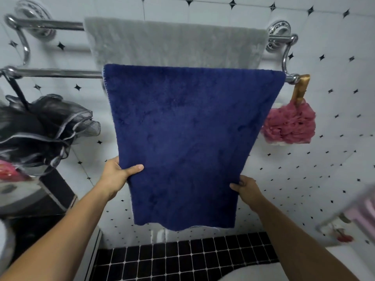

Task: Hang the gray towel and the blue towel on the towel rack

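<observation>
The chrome towel rack (54, 73) has two bars on a white tiled wall. A gray towel (174, 45) is draped over the upper, rear bar. Over the lower, front bar hangs the blue towel (186, 138), covering the gray towel's lower part. My left hand (119, 175) pinches the blue towel's left edge, thumb on the front. On the opposite edge, slightly lower, my right hand (246, 188) grips the towel with fingers curled around it.
A black mesh bath sponge (44, 128) hangs from the front bar's left end. A pink sponge (289, 124) hangs on a gold loop at the right end. Black floor tiles (182, 258) lie below. A pink object (361, 213) is at the right edge.
</observation>
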